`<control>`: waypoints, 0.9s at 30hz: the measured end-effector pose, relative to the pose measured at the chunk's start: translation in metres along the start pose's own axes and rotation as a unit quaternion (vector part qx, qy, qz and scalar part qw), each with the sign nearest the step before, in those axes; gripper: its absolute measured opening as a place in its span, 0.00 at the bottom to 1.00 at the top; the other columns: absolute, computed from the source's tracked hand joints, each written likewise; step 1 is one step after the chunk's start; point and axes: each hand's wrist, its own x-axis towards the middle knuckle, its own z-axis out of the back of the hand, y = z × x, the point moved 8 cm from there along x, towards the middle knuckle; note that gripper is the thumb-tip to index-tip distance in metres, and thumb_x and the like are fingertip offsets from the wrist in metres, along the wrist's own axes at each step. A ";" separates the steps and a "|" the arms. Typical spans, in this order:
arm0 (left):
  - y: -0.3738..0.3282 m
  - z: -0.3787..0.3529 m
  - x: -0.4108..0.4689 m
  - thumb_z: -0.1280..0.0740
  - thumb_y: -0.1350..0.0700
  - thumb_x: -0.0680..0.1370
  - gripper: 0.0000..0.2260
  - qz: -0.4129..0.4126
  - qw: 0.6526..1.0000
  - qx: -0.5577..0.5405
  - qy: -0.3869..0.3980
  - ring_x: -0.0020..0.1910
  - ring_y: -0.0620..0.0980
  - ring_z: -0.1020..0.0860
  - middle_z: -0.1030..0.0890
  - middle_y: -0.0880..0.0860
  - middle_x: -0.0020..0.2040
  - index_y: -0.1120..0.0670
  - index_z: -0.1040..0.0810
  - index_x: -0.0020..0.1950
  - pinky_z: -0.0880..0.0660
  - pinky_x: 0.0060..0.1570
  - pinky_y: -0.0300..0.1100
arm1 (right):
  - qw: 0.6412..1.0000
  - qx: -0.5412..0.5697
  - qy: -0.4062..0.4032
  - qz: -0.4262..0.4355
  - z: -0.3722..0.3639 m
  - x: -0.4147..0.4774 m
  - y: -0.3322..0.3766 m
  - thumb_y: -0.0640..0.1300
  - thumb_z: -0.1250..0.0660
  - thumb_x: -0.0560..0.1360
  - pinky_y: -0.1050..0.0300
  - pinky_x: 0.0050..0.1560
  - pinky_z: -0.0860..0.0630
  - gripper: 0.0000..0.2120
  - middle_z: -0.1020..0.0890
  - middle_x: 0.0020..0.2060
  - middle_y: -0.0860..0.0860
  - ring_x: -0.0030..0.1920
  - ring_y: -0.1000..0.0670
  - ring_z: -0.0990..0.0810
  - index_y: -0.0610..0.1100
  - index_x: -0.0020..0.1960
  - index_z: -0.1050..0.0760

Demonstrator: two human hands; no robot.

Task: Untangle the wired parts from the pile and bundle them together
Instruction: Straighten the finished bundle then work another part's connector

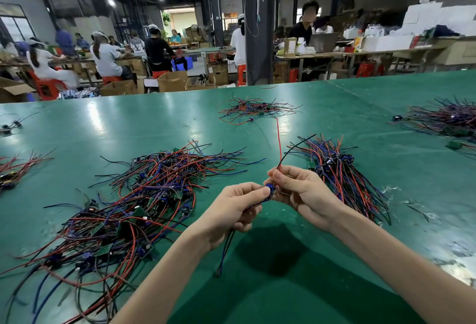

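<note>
A big tangled pile (123, 207) of red, blue and black wires with small green boards lies on the green table (283, 285) at the left. Above the table's middle, my left hand (231, 210) and my right hand (301, 192) hold one wired part (270, 191) between them, a small blue component. My left hand's fingers curl round its blue and black wires, which hang down below the palm. My right hand pinches its red and black wires, which rise away from the fingers. A sorted, aligned bundle (342, 176) of wired parts lies just right of my right hand.
A smaller loose pile (257, 111) lies further back in the middle, another pile (445, 120) at the far right, and small clusters (10, 169) at the left edge. Beyond the table's far edge, people sit at workbenches among cardboard boxes; a dark pillar (258, 27) stands behind.
</note>
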 end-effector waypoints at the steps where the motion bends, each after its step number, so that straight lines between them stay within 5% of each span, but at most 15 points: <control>1: 0.000 0.000 0.001 0.36 0.56 0.79 0.06 -0.006 1.000 -0.001 -0.005 0.20 0.40 0.44 0.34 0.49 0.27 0.55 0.25 0.43 0.46 0.18 0.30 | 1.000 -0.002 -0.002 -0.007 0.000 0.000 -0.001 0.39 0.32 0.66 0.61 0.36 0.20 0.07 0.18 0.32 0.46 0.30 0.54 0.21 0.37 0.43 0.23; 6: 0.002 0.004 0.003 0.35 0.57 0.79 0.06 -0.018 0.999 0.005 -0.038 0.20 0.41 0.39 0.27 0.49 0.28 0.54 0.24 0.41 0.43 0.19 0.29 | 0.998 -0.055 -0.010 -0.033 0.002 -0.002 -0.004 0.40 0.29 0.64 0.65 0.31 0.23 0.11 0.18 0.32 0.47 0.29 0.55 0.21 0.37 0.45 0.21; 12: 0.006 0.002 0.003 0.35 0.59 0.78 0.05 -0.013 0.998 0.027 -0.050 0.21 0.43 0.34 0.24 0.51 0.29 0.55 0.25 0.43 0.35 0.20 0.33 | 0.995 -0.083 -0.032 -0.041 0.008 -0.002 -0.005 0.34 0.29 0.66 0.65 0.29 0.26 0.05 0.20 0.29 0.47 0.24 0.55 0.27 0.35 0.42 0.21; 17: 0.008 0.001 0.002 0.36 0.58 0.79 0.07 0.014 0.999 0.004 -0.043 0.27 0.47 0.25 0.20 0.56 0.37 0.61 0.22 0.46 0.25 0.25 0.39 | 0.992 -0.093 -0.035 -0.076 0.007 -0.002 -0.012 0.31 0.29 0.66 0.65 0.27 0.28 0.05 0.21 0.32 0.45 0.25 0.54 0.30 0.38 0.34 0.21; 27: 0.018 0.000 0.003 0.35 0.59 0.78 0.07 0.059 0.997 -0.013 -0.046 0.26 0.47 0.26 0.26 0.60 0.37 0.61 0.27 0.44 0.23 0.28 0.40 | 0.986 -0.130 -0.061 -0.079 0.014 0.000 -0.014 0.35 0.27 0.68 0.66 0.25 0.29 0.06 0.23 0.23 0.52 0.22 0.57 0.30 0.40 0.37 0.23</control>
